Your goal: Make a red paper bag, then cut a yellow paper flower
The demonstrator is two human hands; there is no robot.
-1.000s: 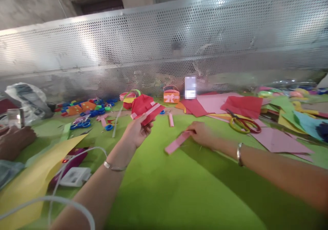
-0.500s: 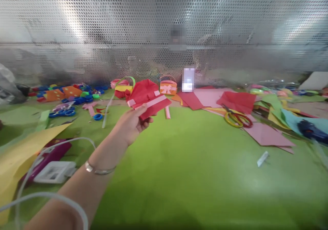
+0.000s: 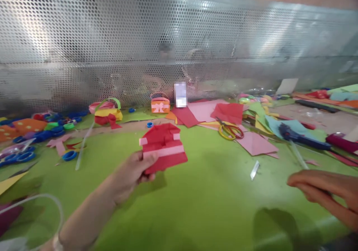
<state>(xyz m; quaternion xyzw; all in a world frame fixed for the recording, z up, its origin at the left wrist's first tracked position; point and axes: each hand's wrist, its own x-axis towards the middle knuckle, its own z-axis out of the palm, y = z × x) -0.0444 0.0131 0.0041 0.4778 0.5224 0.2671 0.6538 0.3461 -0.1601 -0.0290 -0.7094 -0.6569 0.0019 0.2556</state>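
Observation:
My left hand (image 3: 140,165) pinches a red folded paper piece (image 3: 165,163), thumb on top and fingers underneath. A pale pink strip crosses its front, and small pink tabs show at its upper sides. It is held a little above the green tabletop. At the right edge is my right hand (image 3: 330,191), fingers stretched out toward the left, with nothing visible in it; part of it lies outside the view. Just beyond its fingertips lies a dark blue glue gun (image 3: 304,137) with a clear glue stick (image 3: 298,155) sticking out toward me.
Scissors (image 3: 229,130) with yellow and red handles lie by pink paper sheets (image 3: 256,143). Small paper baskets, one orange (image 3: 160,105), stand near the perforated metal panel (image 3: 125,38). A lit phone (image 3: 180,94) leans there. Blue tape rings (image 3: 69,155) and a white cable (image 3: 53,197) are at left.
The view has swung right and tilted. My left hand has brought the red paper piece lower and nearer. My right hand has come into view at the right.

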